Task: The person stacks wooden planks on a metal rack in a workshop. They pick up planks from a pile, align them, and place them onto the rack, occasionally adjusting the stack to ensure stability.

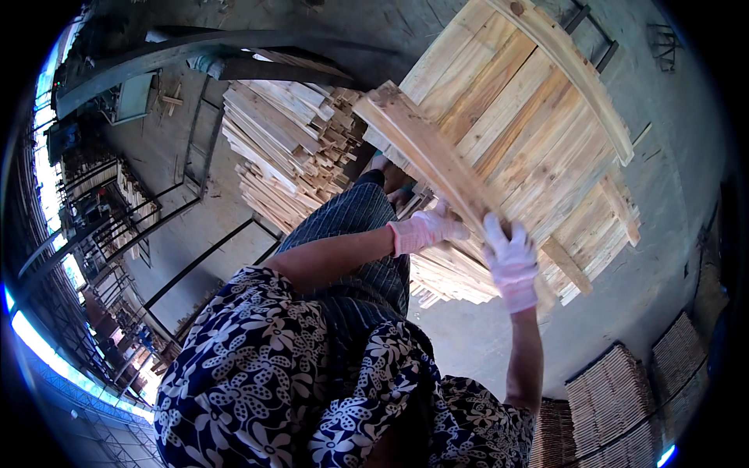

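Observation:
A thick wooden plank (pixel 437 160) lies slantwise in front of me, its far end up to the left and its near end at my hands. My left hand (pixel 431 228), in a pale pink-white glove, grips the plank's near side edge; some of its fingertips are hidden by the wood. On the plank's near right end is my right hand (pixel 512 261), gloved alike, its fingers bent over the edge and slightly blurred. Beneath and beyond the plank spreads a stack of wide boards (pixel 515 101) laid side by side.
Left of my legs stands a tall pile of loose wooden strips (pixel 281 129). More strips (pixel 445 274) lie below my hands. A curved batten (pixel 577 62) crosses the boards' far edge, and a short batten (pixel 620 209) lies at their right. Stacked wood (pixel 612 394) stands at lower right.

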